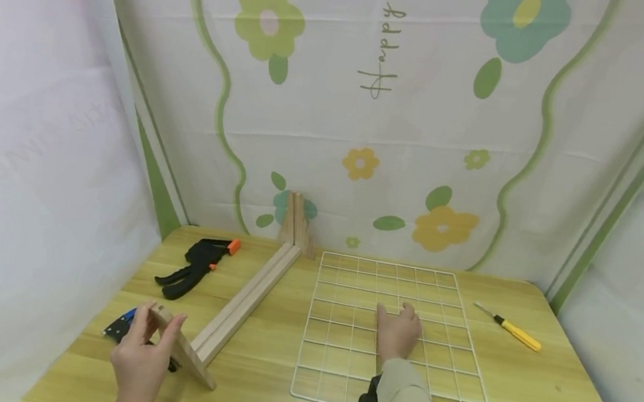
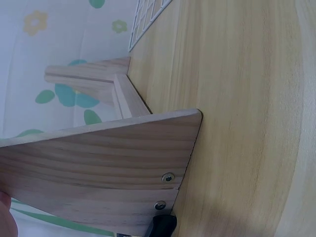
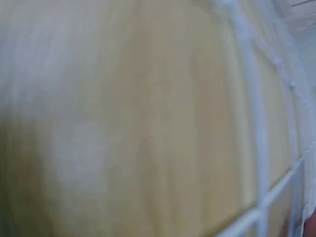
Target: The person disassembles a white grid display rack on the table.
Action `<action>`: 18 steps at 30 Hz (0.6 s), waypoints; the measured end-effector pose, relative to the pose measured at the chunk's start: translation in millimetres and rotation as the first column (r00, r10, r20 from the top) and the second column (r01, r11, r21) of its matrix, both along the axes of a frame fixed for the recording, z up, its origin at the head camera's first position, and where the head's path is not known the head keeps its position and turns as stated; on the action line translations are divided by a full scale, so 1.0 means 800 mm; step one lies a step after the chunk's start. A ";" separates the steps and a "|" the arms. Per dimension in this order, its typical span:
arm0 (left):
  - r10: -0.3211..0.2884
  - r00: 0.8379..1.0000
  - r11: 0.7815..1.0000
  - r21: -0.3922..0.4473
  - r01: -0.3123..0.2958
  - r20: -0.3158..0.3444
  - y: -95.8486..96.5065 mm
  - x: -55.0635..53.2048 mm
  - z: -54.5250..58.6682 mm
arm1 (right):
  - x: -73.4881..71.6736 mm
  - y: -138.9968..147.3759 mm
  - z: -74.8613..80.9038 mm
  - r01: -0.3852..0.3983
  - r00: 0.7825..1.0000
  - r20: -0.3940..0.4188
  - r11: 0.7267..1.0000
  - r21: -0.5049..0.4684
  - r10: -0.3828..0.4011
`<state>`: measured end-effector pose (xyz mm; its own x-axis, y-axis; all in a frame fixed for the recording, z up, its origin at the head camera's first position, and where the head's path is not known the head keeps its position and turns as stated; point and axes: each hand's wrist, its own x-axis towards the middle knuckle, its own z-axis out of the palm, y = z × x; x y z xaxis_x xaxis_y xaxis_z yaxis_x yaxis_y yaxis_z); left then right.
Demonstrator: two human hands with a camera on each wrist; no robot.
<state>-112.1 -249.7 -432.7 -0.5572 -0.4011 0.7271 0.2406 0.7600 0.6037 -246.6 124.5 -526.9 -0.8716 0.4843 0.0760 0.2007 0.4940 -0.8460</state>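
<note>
My left hand [image 1: 139,360] grips the raised upper end of the near end board of a wooden frame [image 1: 249,303], thumb on one side and fingers on the other. In the left wrist view that end board [image 2: 98,168] stands tilted, with two bolt heads low on its face. Two long slats run from it to an upright pair of boards [image 1: 297,225] at the back. My right hand [image 1: 398,334] reaches over a white wire grid [image 1: 331,370] on the table, thumb and fingers spread at its wires. Blur in the right wrist view hides the fingertips' exact contact.
Left of the frame lies a black trigger-handled tool [image 1: 195,269] with an orange tip. A black-and-blue tool [image 1: 118,325] is partly hidden behind my left hand. A yellow-handled screwdriver [image 1: 517,332] lies right of the grid. Printed cloth [image 1: 416,125] hangs behind the table.
</note>
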 end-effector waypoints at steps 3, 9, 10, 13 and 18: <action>0.002 1.000 1.000 0.016 -0.002 -0.004 0.001 -0.002 0.001 | -0.003 0.004 0.009 -0.041 0.995 -0.095 0.992 -0.118 0.030; 0.029 0.999 0.999 0.022 -0.028 -0.037 0.003 -0.008 0.008 | -0.005 0.023 0.057 -0.125 0.946 -0.315 0.983 -0.133 0.078; 0.041 0.998 0.998 0.039 -0.039 -0.040 0.003 -0.007 0.010 | -0.004 0.027 0.066 -0.131 0.932 -0.352 0.985 -0.110 0.085; 0.075 0.993 0.993 0.094 -0.067 -0.093 0.006 -0.003 0.022 | 0.004 0.042 0.097 -0.161 0.876 -0.460 0.987 -0.004 0.141; 0.004 0.931 0.999 -0.031 -0.016 -0.366 0.026 -0.011 0.063 | 0.017 0.061 0.131 -0.147 0.711 -0.645 0.955 0.256 0.282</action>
